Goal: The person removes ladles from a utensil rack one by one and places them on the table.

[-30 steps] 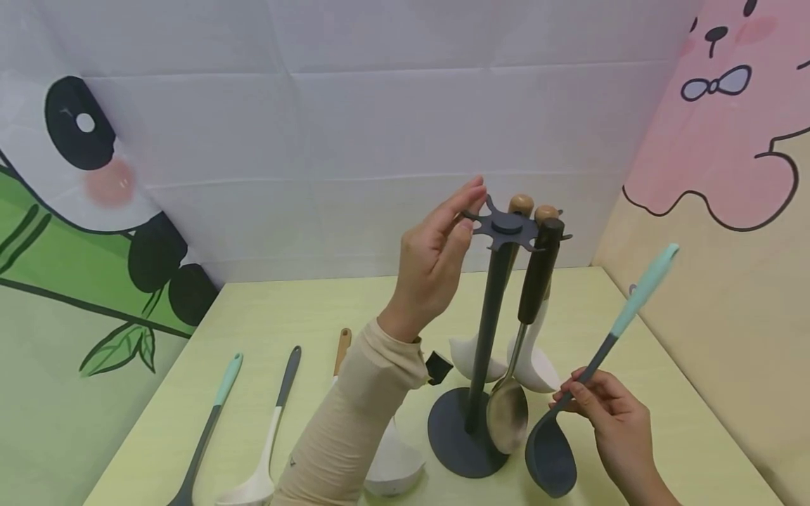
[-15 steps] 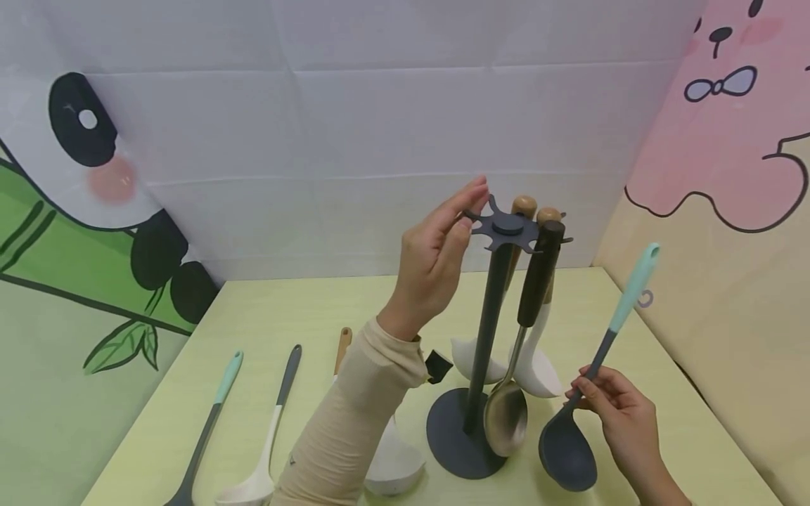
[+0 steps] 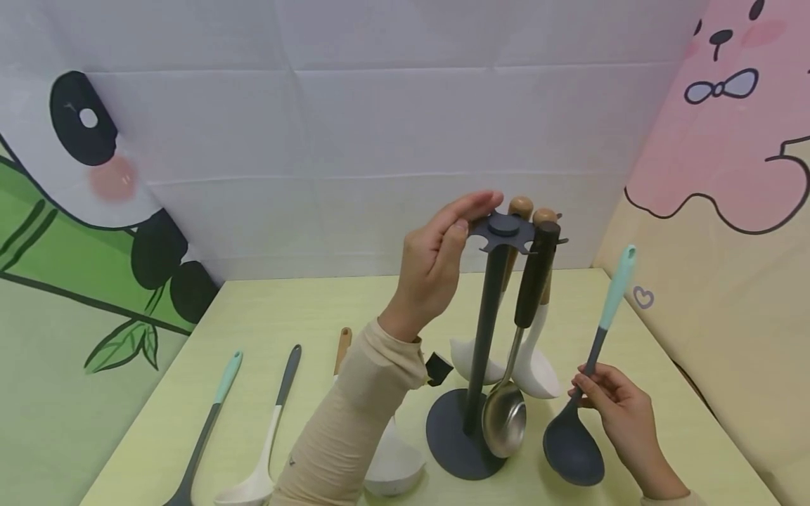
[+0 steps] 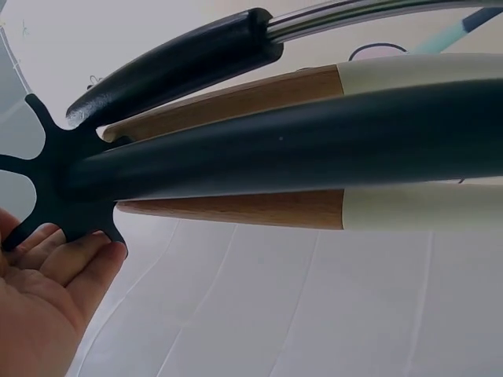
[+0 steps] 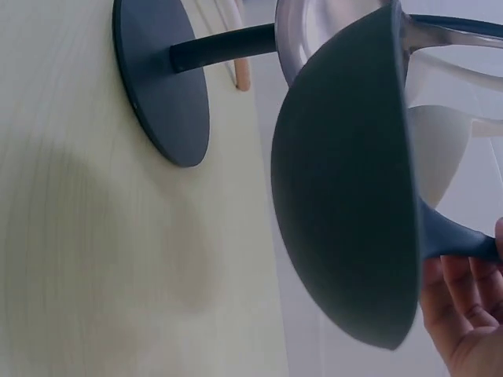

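A dark utensil stand [image 3: 487,337] with a star-shaped hook top rises from a round base. My left hand [image 3: 430,263] holds the edge of that top, its fingers and thumb at the hooks; the left wrist view shows the fingers partly behind them. On the stand hang a metal ladle [image 3: 505,420] with a dark handle and two white utensils [image 3: 536,369] with wooden handles. To the right of the stand, my right hand [image 3: 623,414] grips a dark grey ladle [image 3: 572,446] low on its shaft, mint handle up. Its bowl [image 5: 346,181] hangs above the table in the right wrist view.
On the left of the pale yellow table [image 3: 266,309] lie a mint-and-grey utensil [image 3: 211,422], a white utensil with a grey handle [image 3: 278,407] and a white utensil with a wooden handle [image 3: 395,460], partly behind my left sleeve. Printed cloth walls surround the table.
The grey ladle has swung more upright, its handle tip moving left and its bowl slightly right. My left fingers have lowered and bent over the hook top, which has turned slightly.
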